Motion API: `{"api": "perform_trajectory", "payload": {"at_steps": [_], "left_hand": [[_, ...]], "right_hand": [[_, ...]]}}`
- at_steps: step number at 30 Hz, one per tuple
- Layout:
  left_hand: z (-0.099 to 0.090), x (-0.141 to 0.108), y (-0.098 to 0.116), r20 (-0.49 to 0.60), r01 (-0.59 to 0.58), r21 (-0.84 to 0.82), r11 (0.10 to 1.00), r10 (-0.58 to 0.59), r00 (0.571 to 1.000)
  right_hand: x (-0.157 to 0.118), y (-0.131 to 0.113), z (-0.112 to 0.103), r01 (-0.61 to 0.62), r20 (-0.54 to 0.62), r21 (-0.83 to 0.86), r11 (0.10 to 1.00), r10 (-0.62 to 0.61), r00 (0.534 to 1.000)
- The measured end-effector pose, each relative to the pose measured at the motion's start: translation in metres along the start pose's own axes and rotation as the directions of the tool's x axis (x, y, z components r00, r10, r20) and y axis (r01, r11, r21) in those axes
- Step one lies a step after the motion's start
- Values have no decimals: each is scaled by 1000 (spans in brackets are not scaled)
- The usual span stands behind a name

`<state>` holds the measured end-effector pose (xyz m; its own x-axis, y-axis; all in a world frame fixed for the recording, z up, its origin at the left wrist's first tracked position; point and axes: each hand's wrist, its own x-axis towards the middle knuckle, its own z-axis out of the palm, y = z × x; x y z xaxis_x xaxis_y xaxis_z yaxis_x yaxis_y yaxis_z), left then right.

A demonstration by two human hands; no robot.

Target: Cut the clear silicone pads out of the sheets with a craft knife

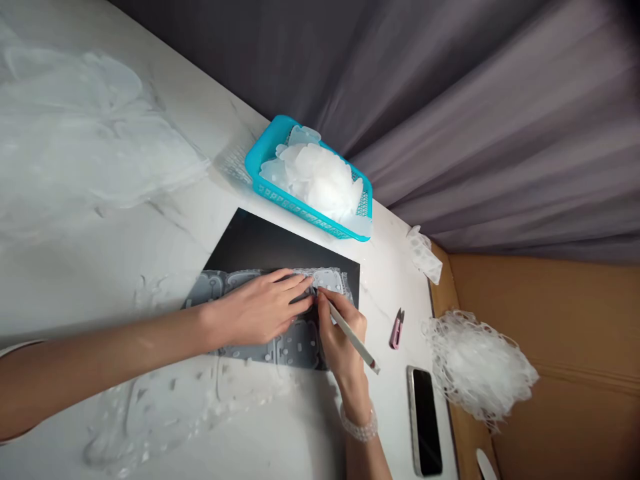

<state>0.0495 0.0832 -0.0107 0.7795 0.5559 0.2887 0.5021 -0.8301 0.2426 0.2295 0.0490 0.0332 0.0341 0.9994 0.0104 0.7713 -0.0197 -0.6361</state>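
A clear plastic sheet with moulded rounded shapes lies partly over a black mat on the white table. My left hand rests on the sheet, fingers spread and pointing right, pressing it against the mat. Just right of those fingertips, my right hand grips a white pen-like tool. The tool's tip meets the sheet near my left fingertips; its exact contact is too small to make out. A beaded bracelet circles my right wrist.
Behind the mat stands a blue basket of translucent pieces. Stacked clear sheets lie at left. Pink snips, a phone and a crumpled plastic piece are at right, beside tangled plastic scraps over a cardboard box.
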Motion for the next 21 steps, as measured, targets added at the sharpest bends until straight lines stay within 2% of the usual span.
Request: {"api": "perform_trajectory", "payload": {"at_steps": [6,11,15,17,21], "left_hand": [[0,-1,2,9,44,-3,999,-44,999],[1,0,1,17,25,22,999,-25,1000],[0,0,0,2,11,27,1000,-11,1000],[-1,0,0,14,6,56,998,-7,1000],[-5,0,1,50,9,82,997,-14,999]], "right_hand": [[-11,-2,4,86,-61,-140,986,-95,994],[-25,5,5,228,-86,-187,955,-247,965],[-17,15,16,356,-98,-236,904,-387,917],[-11,19,22,376,-108,-278,884,-417,902],[-5,24,24,360,-62,-352,864,-406,912]]}}
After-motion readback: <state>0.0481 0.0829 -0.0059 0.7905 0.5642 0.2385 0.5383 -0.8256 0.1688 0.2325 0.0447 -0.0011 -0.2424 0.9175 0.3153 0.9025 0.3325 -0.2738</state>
